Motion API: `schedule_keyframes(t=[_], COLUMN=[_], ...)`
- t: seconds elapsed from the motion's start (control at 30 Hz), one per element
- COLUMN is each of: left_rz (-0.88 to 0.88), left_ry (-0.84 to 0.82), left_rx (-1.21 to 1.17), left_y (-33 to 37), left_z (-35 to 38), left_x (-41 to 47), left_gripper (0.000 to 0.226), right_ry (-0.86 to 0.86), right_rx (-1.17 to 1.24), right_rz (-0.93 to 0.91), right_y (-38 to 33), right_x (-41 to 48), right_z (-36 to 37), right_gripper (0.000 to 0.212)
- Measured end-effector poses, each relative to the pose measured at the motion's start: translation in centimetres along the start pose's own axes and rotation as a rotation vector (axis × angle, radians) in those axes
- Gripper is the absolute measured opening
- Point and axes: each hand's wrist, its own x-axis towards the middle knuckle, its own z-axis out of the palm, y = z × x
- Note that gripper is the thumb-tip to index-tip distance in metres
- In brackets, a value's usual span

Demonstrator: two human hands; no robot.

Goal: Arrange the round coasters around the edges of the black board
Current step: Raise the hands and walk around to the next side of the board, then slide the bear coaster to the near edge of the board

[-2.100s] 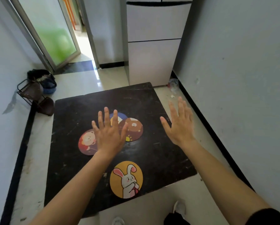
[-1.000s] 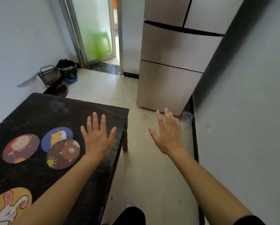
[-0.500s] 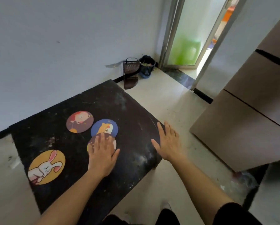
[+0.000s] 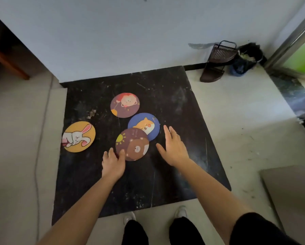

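Against a pale wall, the scuffed black board [image 4: 174, 106] lies on tiled floor [image 4: 245, 138], both hands' fingers [image 4: 167, 133] spread, holding nothing.

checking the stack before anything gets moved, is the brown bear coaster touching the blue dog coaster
Touching. The head view shows the brown bear coaster lying over the near edge of the blue dog coaster, covering part of it, with no black board between them.

Four round coasters are seen on the black board [image 4: 174, 183]: the brown bear coaster [image 4: 133, 144] overlaps the blue one [image 4: 144, 125]. The left hand [image 4: 112, 164] touches the bear coaster's edge; the right hand [image 4: 174, 147] is spread open beside it.
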Motion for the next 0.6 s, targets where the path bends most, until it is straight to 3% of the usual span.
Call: schedule_keyframes(t=[0.1, 0.2, 0.43, 0.53, 0.6], left_rz=[-0.288, -0.417, -0.408, -0.392, -0.402], left_ry=[-0.108, -0.133, -0.156, -0.165, -0.165], left_rx=[-0.423, -0.738, -0.898, -0.883, -0.879], left_y=[0.2, -0.2, -1.5, -2.0, -2.4], left_z=[1.6, 3.0, 3.7, 3.6, 3.5], left_x=[2.0, 3.6, 5.0, 4.6, 4.3], left_gripper=[0.069, 0.062, 0.051, 0.05, 0.049], right_ry=[-0.078, -0.13, -0.167, -0.182, -0.189], right_rx=[0.13, 0.122, 0.02, 0.128, 0.289], right_rz=[-0.007, -0.012, 0.046, 0.128, 0.198], right_y=[-1.4, -2.9, -5.0, -5.1, -5.1], right_x=[2.7, 5.2, 5.8, 4.9, 4.2], right_z=[2.0, 4.1, 7.3, 7.5, 7.3], right_gripper=[0.078, 0.073, 0.072, 0.064, 0.047])
